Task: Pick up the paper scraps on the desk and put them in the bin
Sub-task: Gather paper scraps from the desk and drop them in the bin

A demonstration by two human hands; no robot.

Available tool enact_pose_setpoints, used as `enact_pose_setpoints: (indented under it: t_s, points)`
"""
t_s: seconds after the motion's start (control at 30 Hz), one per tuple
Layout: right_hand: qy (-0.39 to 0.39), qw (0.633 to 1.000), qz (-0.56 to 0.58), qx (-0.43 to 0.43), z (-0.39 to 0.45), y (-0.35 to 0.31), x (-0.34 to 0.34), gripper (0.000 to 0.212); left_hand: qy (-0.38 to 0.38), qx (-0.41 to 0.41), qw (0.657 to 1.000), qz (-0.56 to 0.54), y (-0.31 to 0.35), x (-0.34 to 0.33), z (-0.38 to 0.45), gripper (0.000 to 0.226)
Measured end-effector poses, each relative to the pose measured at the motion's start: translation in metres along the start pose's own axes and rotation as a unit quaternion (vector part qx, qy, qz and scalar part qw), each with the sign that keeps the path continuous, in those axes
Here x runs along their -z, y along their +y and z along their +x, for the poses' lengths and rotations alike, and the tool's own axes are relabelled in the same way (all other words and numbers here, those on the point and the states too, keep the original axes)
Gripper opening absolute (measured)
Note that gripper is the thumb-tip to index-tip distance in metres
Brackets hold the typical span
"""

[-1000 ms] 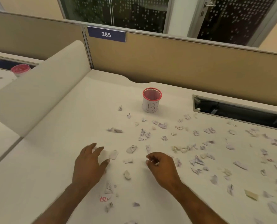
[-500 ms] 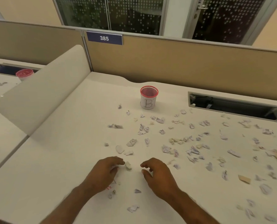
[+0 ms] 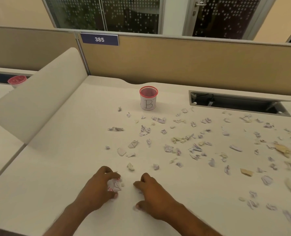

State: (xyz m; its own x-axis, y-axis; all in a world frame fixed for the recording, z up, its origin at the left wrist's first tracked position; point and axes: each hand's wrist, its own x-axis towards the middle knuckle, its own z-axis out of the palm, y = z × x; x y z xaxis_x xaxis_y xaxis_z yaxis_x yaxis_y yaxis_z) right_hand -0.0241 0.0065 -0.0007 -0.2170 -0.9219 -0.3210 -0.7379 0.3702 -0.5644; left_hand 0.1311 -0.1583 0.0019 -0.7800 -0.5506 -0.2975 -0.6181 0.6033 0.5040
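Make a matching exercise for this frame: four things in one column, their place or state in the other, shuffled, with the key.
Things
1. left hand
2. right hand
3. bin marked B
4. number plate 385

Places or states
a. on the partition, upper left
b. upright at the back of the desk
c. closed around a wad of scraps
d. fingers down on the desk, nothing visibly held

Pairs: 1-c, 2-d, 3-b, 4-a

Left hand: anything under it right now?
Yes. The left hand curls over a small wad of crumpled scraps, white with red print, poking out between fingers and thumb on the desk. Whatever lies under the palm is hidden.
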Motion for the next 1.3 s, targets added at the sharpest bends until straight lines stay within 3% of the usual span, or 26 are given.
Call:
enact_pose_setpoints:
  t_s: [0.13, 0.3, 0.4, 0.53, 0.6, 0.67, 0.77, 0.83, 0.93, 1.0, 1.13, 1.3]
  points:
    - [0.064, 0.998, -0.008, 0.015, -0.001, 0.003, -0.005, 0.016, 0.032, 0.011, 0.999, 0.0, 0.009, -0.003, 0.0, 0.031]
    - [0.107, 0.994, -0.017, -0.004, -0.004, 0.015, -0.006, 0.021, 0.075, 0.058, 0.995, -0.037, 0.023, -0.014, 0.001, 0.017]
    - [0.125, 0.992, -0.013, -0.028, -0.004, 0.024, -0.007, 0.021, 0.083, 0.075, 0.99, -0.082, 0.032, -0.022, 0.002, 0.027]
    - [0.158, 0.983, 0.053, -0.077, -0.008, 0.028, 0.001, 0.02, 0.066, 0.061, 0.985, -0.146, 0.042, -0.028, 0.002, 0.023]
    - [0.192, 0.961, 0.159, -0.117, -0.01, 0.028, 0.007, 0.017, 0.083, 0.056, 0.982, -0.162, 0.049, -0.027, 0.002, 0.019]
    - [0.218, 0.901, 0.339, -0.163, -0.011, 0.027, 0.014, 0.014, 0.111, 0.056, 0.975, -0.182, 0.057, -0.025, 0.003, 0.017]
    - [0.208, 0.74, 0.612, -0.183, -0.011, 0.022, 0.023, 0.014, 0.117, 0.045, 0.963, -0.238, 0.075, -0.021, 0.006, 0.017]
    - [0.184, 0.659, 0.708, -0.177, -0.01, 0.017, 0.027, 0.018, 0.106, 0.021, 0.958, -0.265, 0.089, -0.02, 0.007, 0.016]
    - [0.146, 0.567, 0.794, -0.166, -0.008, 0.011, 0.026, 0.021, 0.083, -0.006, 0.956, -0.281, 0.107, -0.021, 0.01, 0.011]
    - [0.146, 0.532, 0.815, -0.176, -0.006, 0.009, 0.025, 0.019, 0.081, -0.015, 0.958, -0.274, 0.116, -0.024, 0.012, 0.01]
    - [0.138, 0.497, 0.839, -0.171, -0.004, 0.007, 0.028, 0.016, 0.097, -0.06, 0.966, -0.233, 0.132, -0.03, 0.015, 0.019]
    - [0.14, 0.403, 0.89, -0.16, 0.002, 0.011, 0.034, 0.03, 0.096, -0.099, 0.983, -0.117, 0.144, -0.041, 0.023, 0.016]
